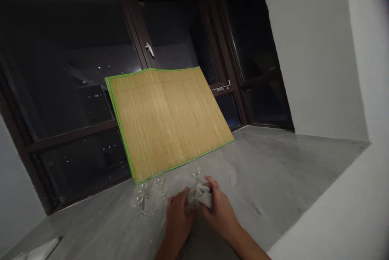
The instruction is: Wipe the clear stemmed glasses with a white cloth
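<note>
In front of me, my left hand (pixel 179 213) is closed around a clear glass (pixel 191 200), partly hidden by the fingers. My right hand (pixel 220 210) grips a crumpled white cloth (pixel 206 197) and presses it against the glass's side. Just beyond my hands stands a clear stemmed glass (pixel 196 170). More stemmed glasses, one of them here (pixel 158 180) and another here (pixel 139 199), are to the left of my left hand. Their outlines are faint against the grey surface.
A folded bamboo mat (pixel 173 118) with green edging leans upright against the dark window (pixel 73 61), behind the glasses. The grey stone sill (pixel 279 166) runs to a white wall (pixel 316 57) on the right. At the lower left lies a white object (pixel 44 249), cut off by the frame.
</note>
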`<action>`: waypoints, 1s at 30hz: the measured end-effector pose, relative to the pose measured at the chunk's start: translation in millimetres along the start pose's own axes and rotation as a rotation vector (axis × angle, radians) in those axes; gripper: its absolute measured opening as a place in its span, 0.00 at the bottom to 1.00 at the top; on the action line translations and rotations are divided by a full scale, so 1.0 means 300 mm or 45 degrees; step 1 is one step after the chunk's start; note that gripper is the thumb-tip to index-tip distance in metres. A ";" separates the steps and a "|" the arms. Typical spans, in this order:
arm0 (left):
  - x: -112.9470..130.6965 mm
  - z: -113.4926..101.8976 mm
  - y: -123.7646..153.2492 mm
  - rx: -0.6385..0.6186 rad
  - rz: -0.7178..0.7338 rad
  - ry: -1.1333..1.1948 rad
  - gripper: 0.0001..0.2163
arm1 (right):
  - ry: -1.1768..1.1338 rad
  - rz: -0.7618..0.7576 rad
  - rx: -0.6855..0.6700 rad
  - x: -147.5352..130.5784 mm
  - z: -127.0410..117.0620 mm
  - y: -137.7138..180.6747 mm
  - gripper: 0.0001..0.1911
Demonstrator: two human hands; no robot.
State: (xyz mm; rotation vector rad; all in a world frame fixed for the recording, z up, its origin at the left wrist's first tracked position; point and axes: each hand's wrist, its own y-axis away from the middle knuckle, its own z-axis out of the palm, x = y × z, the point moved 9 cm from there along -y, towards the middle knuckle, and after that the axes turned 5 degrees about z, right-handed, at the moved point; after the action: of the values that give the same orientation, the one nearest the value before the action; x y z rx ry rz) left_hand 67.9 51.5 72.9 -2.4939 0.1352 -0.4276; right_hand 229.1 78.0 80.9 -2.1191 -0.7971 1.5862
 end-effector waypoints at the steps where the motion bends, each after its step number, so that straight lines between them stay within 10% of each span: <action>1: -0.008 -0.001 0.000 0.006 -0.019 0.000 0.24 | -0.034 -0.026 -0.003 -0.009 -0.001 0.003 0.35; 8: 0.007 0.002 0.000 -0.036 0.017 -0.009 0.25 | -0.055 0.066 -0.090 0.017 0.024 -0.006 0.22; 16: 0.063 0.004 0.000 -0.048 0.113 0.000 0.25 | 0.074 0.048 0.341 0.025 -0.062 -0.005 0.25; 30: -0.032 0.008 0.014 0.001 -0.011 -0.021 0.25 | -0.020 -0.037 -0.194 -0.030 0.030 0.008 0.39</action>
State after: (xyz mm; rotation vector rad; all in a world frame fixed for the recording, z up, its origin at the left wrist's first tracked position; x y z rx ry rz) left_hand 59.6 51.3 65.9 -2.4978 0.1176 -0.4102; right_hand 219.2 70.0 83.4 -2.1913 -0.9780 1.5741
